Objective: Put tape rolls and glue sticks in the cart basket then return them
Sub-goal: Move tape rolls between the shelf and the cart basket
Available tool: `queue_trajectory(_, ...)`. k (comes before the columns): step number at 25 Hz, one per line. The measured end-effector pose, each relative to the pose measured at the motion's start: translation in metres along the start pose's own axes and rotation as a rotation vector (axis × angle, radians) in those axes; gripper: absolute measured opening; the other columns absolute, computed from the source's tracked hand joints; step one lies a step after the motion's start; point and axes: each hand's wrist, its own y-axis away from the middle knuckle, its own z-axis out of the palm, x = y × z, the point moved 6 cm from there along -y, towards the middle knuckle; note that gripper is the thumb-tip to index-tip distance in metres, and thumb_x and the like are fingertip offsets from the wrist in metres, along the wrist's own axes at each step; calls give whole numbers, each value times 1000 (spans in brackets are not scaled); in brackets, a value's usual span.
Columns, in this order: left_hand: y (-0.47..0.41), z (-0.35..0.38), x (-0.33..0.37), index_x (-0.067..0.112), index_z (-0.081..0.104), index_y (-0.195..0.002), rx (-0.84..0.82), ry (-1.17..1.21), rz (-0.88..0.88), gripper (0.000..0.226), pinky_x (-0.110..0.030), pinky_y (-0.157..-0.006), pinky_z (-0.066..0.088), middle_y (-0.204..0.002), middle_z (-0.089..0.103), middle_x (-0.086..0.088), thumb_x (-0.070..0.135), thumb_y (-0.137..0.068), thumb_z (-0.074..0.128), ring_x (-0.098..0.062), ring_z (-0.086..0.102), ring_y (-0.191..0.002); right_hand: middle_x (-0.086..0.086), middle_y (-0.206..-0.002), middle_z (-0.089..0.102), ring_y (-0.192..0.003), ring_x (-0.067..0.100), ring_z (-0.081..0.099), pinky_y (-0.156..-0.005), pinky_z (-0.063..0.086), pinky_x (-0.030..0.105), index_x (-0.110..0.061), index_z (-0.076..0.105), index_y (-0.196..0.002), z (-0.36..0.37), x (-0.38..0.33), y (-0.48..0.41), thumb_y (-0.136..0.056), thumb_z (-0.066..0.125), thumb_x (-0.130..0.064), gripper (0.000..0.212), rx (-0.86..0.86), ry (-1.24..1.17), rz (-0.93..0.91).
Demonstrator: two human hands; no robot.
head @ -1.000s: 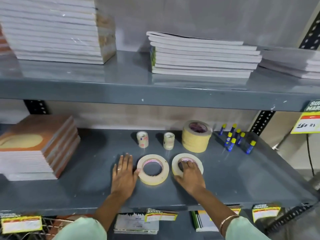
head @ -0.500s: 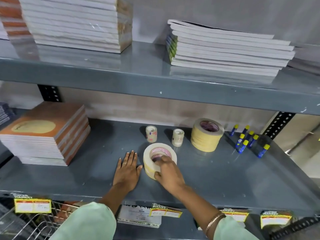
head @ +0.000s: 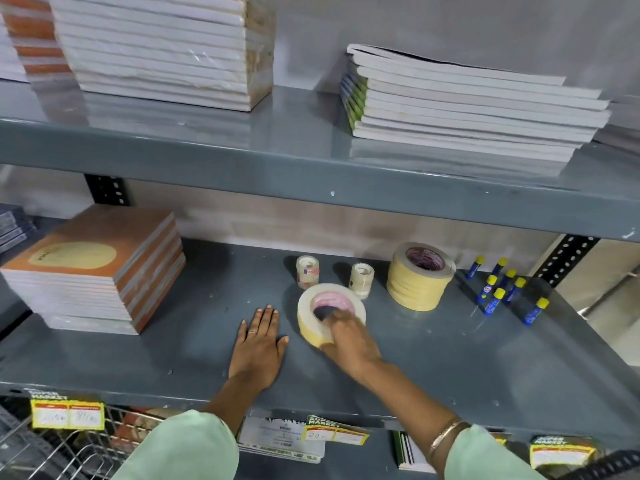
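Two cream masking tape rolls [head: 320,306] lie stacked on the grey middle shelf [head: 450,358]. My right hand [head: 346,337] grips this stack, fingers in the core and thumb on the outer wall. To the left of the stack, my left hand [head: 258,344] rests flat on the shelf with its fingers spread. Behind stand two small clear tape rolls [head: 307,271] [head: 361,280] and a tall stack of masking tape [head: 419,275]. Several blue glue sticks with yellow caps [head: 498,289] stand at the right. The wire cart basket [head: 52,448] shows at the bottom left.
A pile of orange-covered notebooks [head: 97,268] fills the shelf's left end. Stacks of white books [head: 162,46] [head: 467,102] sit on the upper shelf. Price tags [head: 67,414] hang on the shelf's front edge. More booklets lie on the shelf below.
My right hand carried its tape roll left and set it on top of the other roll. My left hand let go of that roll and now lies flat beside it.
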Motion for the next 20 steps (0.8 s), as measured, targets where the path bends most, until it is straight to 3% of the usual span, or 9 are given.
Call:
queue_trajectory(3, 1, 1, 0, 16, 1, -143, 3, 4, 7, 59, -39, -119, 2, -158, 3, -2, 44, -93, 10, -18, -2, -145, 19, -124, 59, -110, 33, 58, -94, 47, 36, -1, 57, -116, -57, 30, -15, -83, 64, -14, 36, 123, -3, 32)
queue_trajectory(6, 1, 0, -1, 17, 3, -143, 21, 14, 11, 71, -39, -119, 3, -158, 6, -2, 52, -82, -2, -18, 1, -145, 23, -130, 55, -118, 36, 53, -98, 44, 38, 2, 52, -123, -113, 86, -37, -86, 61, -15, 42, 210, 76, 199)
queue_trajectory(11, -2, 2, -3, 17, 6, -143, 50, 32, 1, 87, -39, -119, 4, -157, 9, -1, 56, -67, -12, -18, 3, -145, 19, -146, 40, -135, 33, 37, -113, 31, 35, -5, 37, -138, -127, 167, -60, -84, 61, -12, 60, 132, 46, 361)
queue_trajectory(18, -2, 1, -1, 17, 10, -143, 71, 31, 10, 86, -40, -119, 6, -157, 12, -2, 56, -70, -9, -18, 5, -145, 22, -145, 40, -134, 35, 38, -111, 32, 37, -1, 34, -139, -115, 177, -62, -81, 69, -15, 69, 39, 71, 392)
queue_trajectory(20, -3, 0, -2, 16, 10, -143, 56, 40, 12, 78, -39, -119, 5, -157, 11, -2, 57, -78, 0, -18, 5, -145, 20, -145, 41, -132, 36, 38, -111, 33, 39, -4, 35, -139, -119, 176, -59, -79, 71, -23, 72, 45, 107, 386)
